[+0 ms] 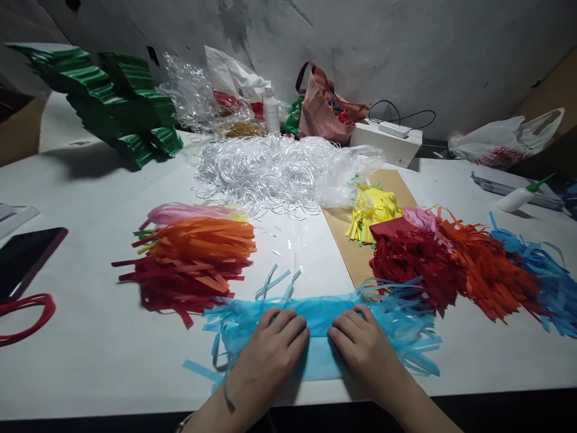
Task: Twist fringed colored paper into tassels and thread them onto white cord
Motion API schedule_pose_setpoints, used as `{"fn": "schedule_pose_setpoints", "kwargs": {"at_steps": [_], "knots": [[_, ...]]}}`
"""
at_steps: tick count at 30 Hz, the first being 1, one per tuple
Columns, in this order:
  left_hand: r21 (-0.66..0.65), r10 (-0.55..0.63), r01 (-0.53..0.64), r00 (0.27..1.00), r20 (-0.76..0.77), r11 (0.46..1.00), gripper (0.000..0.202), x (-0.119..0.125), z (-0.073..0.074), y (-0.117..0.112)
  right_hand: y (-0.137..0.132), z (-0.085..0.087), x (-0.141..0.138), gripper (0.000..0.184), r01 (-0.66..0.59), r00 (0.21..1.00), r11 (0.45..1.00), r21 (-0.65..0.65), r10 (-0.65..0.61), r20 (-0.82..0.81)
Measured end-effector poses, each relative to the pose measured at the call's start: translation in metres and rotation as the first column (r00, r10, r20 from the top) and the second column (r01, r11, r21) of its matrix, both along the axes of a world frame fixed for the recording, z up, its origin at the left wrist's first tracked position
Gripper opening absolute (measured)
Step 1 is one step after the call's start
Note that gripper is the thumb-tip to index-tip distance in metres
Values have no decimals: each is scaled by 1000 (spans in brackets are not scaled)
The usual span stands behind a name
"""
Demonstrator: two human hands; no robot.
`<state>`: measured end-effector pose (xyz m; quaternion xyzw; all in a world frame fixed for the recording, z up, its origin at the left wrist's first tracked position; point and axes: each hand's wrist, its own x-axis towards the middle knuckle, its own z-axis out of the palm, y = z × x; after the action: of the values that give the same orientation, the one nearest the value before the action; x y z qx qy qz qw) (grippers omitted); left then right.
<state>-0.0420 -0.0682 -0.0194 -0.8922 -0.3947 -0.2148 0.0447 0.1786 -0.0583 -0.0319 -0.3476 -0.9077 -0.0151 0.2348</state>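
A sheet of light blue tissue paper (322, 361) lies at the table's front edge, its two ends cut into loose fringe strips. Its far part forms a darker, folded or rolled band. My left hand (280, 343) presses on this band left of the middle, fingers curled over it. On the other side of a short gap, my right hand (358, 340) grips the same band, also with bent fingers. Both thumbs are mostly hidden. Blue fringe spreads out beyond each hand.
Orange and red fringed tissue bundles (205, 240) lie left; red (410, 258), orange (487, 258) and yellow (376, 207) ones lie right. White string (270, 168) is heaped behind. Scissors (27, 319), a phone (29, 264), a glue bottle (518, 197) and a green paper stack (126, 114) stand around.
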Motion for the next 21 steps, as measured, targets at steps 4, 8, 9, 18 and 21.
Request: {"fn": "schedule_pose_setpoints", "kwargs": {"at_steps": [4,8,9,18,21], "knots": [[-6,-50,49,998,-32,999,18,-5,-10,11,0,4,-1,30,0,1000,1000,4,1,-22],[-34,-67,70,994,82,997,22,-7,-8,18,2,5,-5,19,39,999,998,49,-39,9],[-65,-54,62,992,110,996,22,-7,-6,18,2,5,-6,17,45,999,996,72,-47,25],[-41,-29,33,994,106,999,26,-2,-10,-2,-17,5,-1,33,2,993,998,68,-11,121],[-29,-6,9,992,122,1000,32,-5,-13,-7,-20,-1,7,31,61,996,996,60,-64,56]]}}
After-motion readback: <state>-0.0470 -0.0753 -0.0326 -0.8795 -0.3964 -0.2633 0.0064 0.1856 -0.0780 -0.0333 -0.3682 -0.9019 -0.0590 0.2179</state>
